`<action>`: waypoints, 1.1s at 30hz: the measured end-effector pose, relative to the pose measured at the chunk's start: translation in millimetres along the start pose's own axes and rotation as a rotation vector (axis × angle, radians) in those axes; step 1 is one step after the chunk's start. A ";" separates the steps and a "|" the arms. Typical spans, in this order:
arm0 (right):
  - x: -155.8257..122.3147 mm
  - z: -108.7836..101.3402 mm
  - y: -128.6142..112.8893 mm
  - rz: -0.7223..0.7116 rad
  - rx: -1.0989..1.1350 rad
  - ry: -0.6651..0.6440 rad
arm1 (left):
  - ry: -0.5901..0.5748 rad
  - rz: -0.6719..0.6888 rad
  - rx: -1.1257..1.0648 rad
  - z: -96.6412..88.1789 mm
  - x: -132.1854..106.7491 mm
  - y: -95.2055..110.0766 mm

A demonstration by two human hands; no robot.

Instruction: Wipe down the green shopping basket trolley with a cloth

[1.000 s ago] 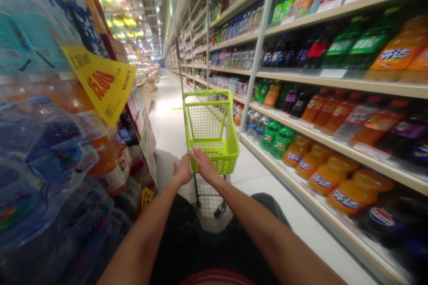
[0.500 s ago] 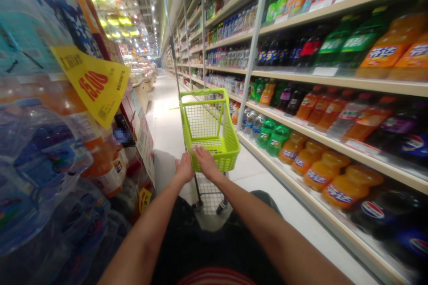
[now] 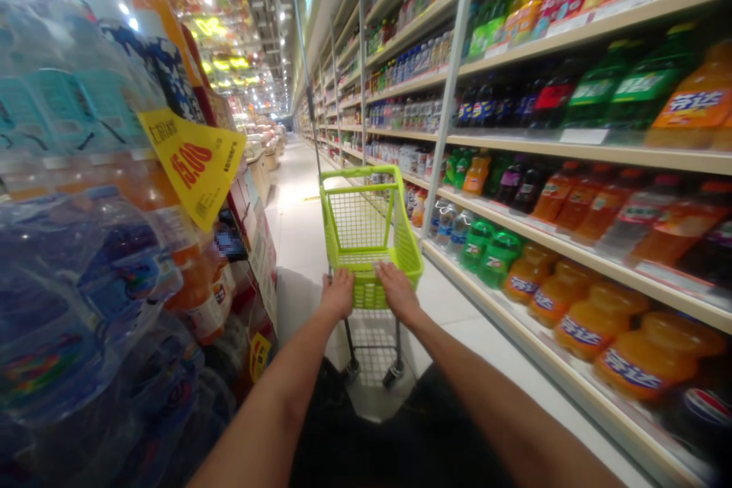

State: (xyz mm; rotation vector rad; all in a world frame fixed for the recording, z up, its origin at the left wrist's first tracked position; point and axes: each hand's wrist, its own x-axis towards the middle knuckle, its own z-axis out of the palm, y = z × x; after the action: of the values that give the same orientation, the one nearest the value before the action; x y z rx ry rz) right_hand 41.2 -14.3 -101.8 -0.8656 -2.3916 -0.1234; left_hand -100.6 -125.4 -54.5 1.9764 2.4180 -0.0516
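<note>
A lime-green shopping cart (image 3: 409, 248) stands just ahead of me, with dark metal legs, small wheels and a mesh lower rack. Inside its basket no goods show. My left hand (image 3: 339, 294) is closed over the left end of the near rim. Toward the right end of that rim, my right hand (image 3: 396, 293) is curled over it, fingers pointing into the basket. The thumbs and the undersides of both hands are hidden. A thin pole (image 3: 306, 69) rises from the cart's far left corner.
Shelves (image 3: 577, 139) of bottled drinks line the right side, orange soda bottles (image 3: 600, 316) lowest. On the left stand shrink-wrapped water bottles (image 3: 51, 313) and a yellow price sign (image 3: 197, 164) jutting into the aisle. The pale floor (image 3: 294, 225) runs far ahead between them.
My right hand has slid right along the cart's near rim, away from my left hand. The cart and most of the surroundings have shifted right and slightly down in view.
</note>
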 end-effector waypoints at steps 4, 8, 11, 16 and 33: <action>-5.4 -11.2 28.1 0.123 -0.048 0.014 | -0.064 -0.106 -0.034 -3.0 1.3 -9.7; -0.5 -1.2 0.8 0.040 0.020 -0.001 | -0.099 -0.161 -0.069 -5.7 1.7 -18.5; 5.6 9.8 -30.0 -0.073 0.087 -0.013 | -0.118 -0.167 -0.070 -6.8 -0.7 -26.1; 7.1 6.4 -17.9 -0.074 0.059 0.014 | -0.136 -0.153 -0.047 -5.6 -3.6 -32.3; 6.3 15.9 -14.8 -0.052 0.199 0.067 | -0.086 -0.111 -0.042 -5.0 -2.2 -29.6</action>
State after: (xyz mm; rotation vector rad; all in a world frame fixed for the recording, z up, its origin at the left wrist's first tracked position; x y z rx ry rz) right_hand 20.4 -18.0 -109.9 -0.6966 -2.3177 0.0644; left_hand -129.2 -133.3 -49.1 1.7825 2.4509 -0.0850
